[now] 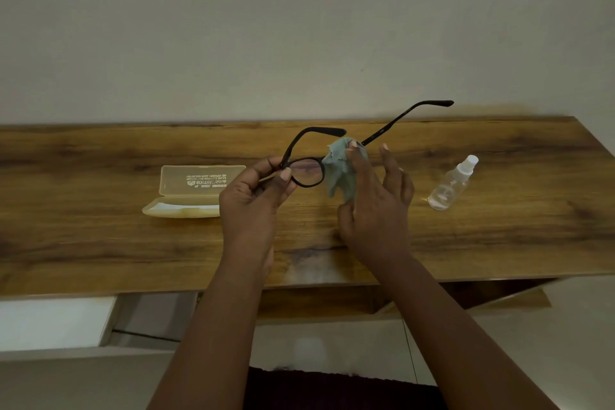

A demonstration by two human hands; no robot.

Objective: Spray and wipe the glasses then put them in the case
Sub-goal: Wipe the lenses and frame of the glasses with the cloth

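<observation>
Black-framed glasses, grey-green cloth, translucent pale-yellow case with dark print on its lid, clear bottle with white cap, brown wood-grain table with darker streaks, off-white wall

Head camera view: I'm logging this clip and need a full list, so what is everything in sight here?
glasses: one, black frame, arms unfolded, held above the table, one lens covered by the cloth
cloth: one, grey-green, over the right side of the glasses
case: one, pale yellow, open, on the table left of the hands
spray bottle: one, clear with white top, on the table at right
table: one, brown wood, against a pale wall
left hand: fingers pinch the frame
right hand: holds the cloth to the lens
</observation>
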